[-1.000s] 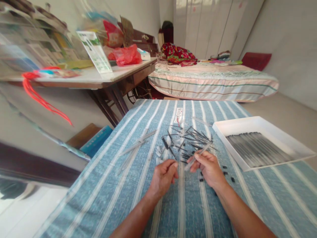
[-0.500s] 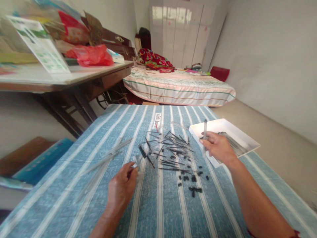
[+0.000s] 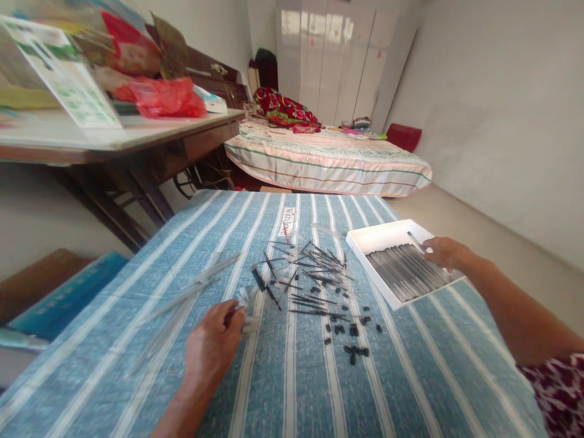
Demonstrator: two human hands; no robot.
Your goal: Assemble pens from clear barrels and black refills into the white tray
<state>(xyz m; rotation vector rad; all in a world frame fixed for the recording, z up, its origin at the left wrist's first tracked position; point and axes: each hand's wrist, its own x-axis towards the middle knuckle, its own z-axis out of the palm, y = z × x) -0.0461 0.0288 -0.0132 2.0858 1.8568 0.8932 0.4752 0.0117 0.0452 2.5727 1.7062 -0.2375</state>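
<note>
My right hand [image 3: 444, 254] is closed around a pen [image 3: 415, 241] with a clear barrel and dark tip, holding it over the right end of a white box [image 3: 381, 234]. Inside the box lies a row of similar pens [image 3: 396, 271]. My left hand [image 3: 214, 340] rests low over the cloth with its fingers curled together beside small clear pen caps [image 3: 250, 325]; what they pinch, if anything, is hidden. Black ink refills [image 3: 314, 301] are scattered mid-table, with small black plugs [image 3: 353, 330] nearer me. Clear empty pen barrels [image 3: 182, 298] lie to the left.
A striped blue cloth [image 3: 274, 389] covers the table. At its far side is a "With love" label [image 3: 286, 222]. A sewing-machine table [image 3: 137, 137] with bags stands at the left. Beyond are a bed [image 3: 328, 155] and a wardrobe [image 3: 337, 61].
My right hand has carried the pen from mid-table rightward to the box, now tilted over it. My left hand has moved left to the clear caps. The view has swung right.
</note>
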